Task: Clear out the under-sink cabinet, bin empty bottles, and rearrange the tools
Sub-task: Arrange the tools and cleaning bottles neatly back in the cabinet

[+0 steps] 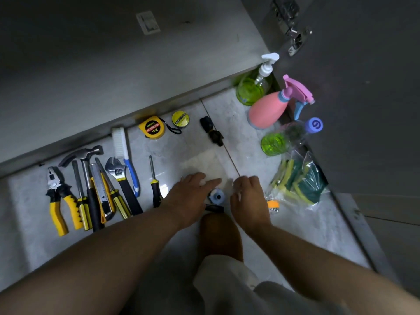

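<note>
My left hand [188, 196] lies flat with straight fingers on a pale, glossy patch [202, 164] of the tiled floor; I cannot tell if it is a clear bag. My right hand [247, 196] hovers beside it, fingers curled downward, their tips hidden. Between the hands sits a small blue-white round object [216, 195] above a black piece [214, 208]. Left of them lie tools in a row: pliers [56, 196], hammer [86, 169], utility knife [102, 192], adjustable wrench [120, 178], brush [122, 151], a small screwdriver [154, 185].
A tape measure [152, 129], a yellow tape roll [180, 118] and a black part [212, 130] lie by the cabinet edge. Green pump bottle [254, 87], pink spray bottle [270, 110], purple-capped bottle [284, 139] and a sponge bag [297, 180] stand by the open door [363, 87].
</note>
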`<state>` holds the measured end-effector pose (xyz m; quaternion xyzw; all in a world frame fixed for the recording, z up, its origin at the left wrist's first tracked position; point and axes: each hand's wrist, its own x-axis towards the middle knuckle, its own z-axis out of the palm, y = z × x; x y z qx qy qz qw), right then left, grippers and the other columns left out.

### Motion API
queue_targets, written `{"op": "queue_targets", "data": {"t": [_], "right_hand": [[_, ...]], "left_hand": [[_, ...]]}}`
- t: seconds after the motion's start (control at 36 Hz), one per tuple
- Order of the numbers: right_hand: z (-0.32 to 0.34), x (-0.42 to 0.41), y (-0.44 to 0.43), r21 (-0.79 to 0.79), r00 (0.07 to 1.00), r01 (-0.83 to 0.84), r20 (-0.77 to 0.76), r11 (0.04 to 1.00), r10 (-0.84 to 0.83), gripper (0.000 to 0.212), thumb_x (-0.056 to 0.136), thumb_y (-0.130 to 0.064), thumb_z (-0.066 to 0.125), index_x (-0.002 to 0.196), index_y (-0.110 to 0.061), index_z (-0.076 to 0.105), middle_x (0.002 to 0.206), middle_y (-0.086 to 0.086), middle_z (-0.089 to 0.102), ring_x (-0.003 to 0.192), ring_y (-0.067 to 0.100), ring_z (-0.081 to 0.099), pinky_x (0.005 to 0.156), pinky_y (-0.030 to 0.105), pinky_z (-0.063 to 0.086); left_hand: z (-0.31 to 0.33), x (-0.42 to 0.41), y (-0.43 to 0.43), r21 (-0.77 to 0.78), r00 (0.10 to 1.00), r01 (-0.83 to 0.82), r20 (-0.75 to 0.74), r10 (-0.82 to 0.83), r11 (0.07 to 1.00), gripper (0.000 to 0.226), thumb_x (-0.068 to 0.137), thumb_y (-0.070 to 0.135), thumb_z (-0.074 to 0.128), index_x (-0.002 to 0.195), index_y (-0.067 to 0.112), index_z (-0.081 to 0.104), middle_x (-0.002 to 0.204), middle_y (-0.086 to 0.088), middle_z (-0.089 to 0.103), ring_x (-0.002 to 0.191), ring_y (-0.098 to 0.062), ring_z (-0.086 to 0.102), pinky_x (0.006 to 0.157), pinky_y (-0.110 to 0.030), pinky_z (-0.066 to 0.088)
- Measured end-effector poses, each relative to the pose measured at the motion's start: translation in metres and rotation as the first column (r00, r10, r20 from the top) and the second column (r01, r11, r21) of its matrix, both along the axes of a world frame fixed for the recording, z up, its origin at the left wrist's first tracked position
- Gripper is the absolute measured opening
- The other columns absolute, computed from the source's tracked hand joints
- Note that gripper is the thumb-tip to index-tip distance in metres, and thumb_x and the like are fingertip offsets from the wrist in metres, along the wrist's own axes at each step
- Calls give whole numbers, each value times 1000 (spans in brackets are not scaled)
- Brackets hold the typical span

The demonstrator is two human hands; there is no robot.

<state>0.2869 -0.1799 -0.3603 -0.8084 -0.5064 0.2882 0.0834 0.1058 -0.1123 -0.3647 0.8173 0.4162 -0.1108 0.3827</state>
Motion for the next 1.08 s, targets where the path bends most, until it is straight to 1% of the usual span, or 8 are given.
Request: {"op": "queue_targets", "data": {"t": [0.11, 0.22, 0.33, 0.58, 0.67, 0.81, 0.92, 1.08], "right_hand": [[7, 12, -64, -145, 970, -114, 199, 983, 142, 54, 81, -19, 61, 135, -13, 54, 140, 12, 46, 127, 31, 46, 101, 40, 48], [3, 19, -97, -304, 951, -36, 283, 952, 126, 75, 87, -29, 60, 154, -21, 27, 164, 16, 13, 152, 33, 16, 118, 46, 33], [0, 22, -102, -354, 971, 14, 230, 935, 73, 85, 91, -36, 59, 158, -20, 9, 166, 15, -7, 154, 35, 8, 120, 45, 29], [-6, 8, -73, -259, 962, -178, 156, 949, 223, 84, 92, -32, 55, 160, -11, 10, 168, 12, -4, 156, 28, 1, 125, 37, 12], [-7, 10, -58, -206, 951, -233, 155, 950, 267, 80, 94, -33, 51, 160, -10, 12, 168, 11, 1, 155, 27, 5, 121, 33, 8], [-8, 16, -31, -153, 924, -356, 93, 922, 372, 83, 91, -29, 57, 160, -13, 15, 169, 5, 3, 153, 23, 16, 122, 37, 28], [-6, 10, -11, -94, 891, -449, 25, 888, 453, 71, 94, -24, 55, 158, -12, 25, 168, 3, 10, 151, 23, 25, 119, 30, 28], [3, -2, 1, -23, 865, -491, -133, 871, 484, 57, 93, -15, 53, 149, -18, 42, 160, 3, 34, 139, 26, 44, 114, 33, 39]], "left_hand": [[-2, 9, -6, 69, 994, 108, 25, -110, 992, 70, 101, 29, 59, 159, 43, 22, 168, -2, 13, 155, -24, 10, 121, -46, 28], [-3, 12, -13, 8, 989, 146, 40, -146, 989, 59, 103, 20, 55, 156, 36, 35, 167, -4, 18, 156, -20, 6, 120, -40, 30], [-2, 8, -16, -57, 994, 98, 49, -95, 994, 60, 100, 6, 56, 152, 31, 44, 166, -7, 19, 156, -19, 3, 123, -35, 23], [-1, -1, -5, 22, 999, 14, -31, -13, 1000, 52, 92, 3, 61, 139, 25, 56, 132, -3, 48, 130, -20, 37, 103, -34, 44], [0, -4, -2, 10, 999, -34, -35, 34, 999, 45, 95, 6, 58, 136, 23, 57, 128, -2, 49, 127, -19, 38, 97, -33, 46], [0, -10, 6, -33, 981, -196, 2, 196, 980, 40, 101, 19, 57, 140, 24, 55, 130, -4, 50, 127, -20, 39, 101, -37, 45], [-1, -15, 13, -32, 948, -315, 47, 316, 949, 34, 98, 25, 63, 132, 24, 62, 124, -6, 57, 122, -24, 46, 102, -45, 46], [-6, -22, 19, -73, 833, -531, 136, 536, 844, 32, 94, 25, 70, 125, 19, 66, 115, -7, 62, 111, -23, 57, 98, -37, 48]]}}
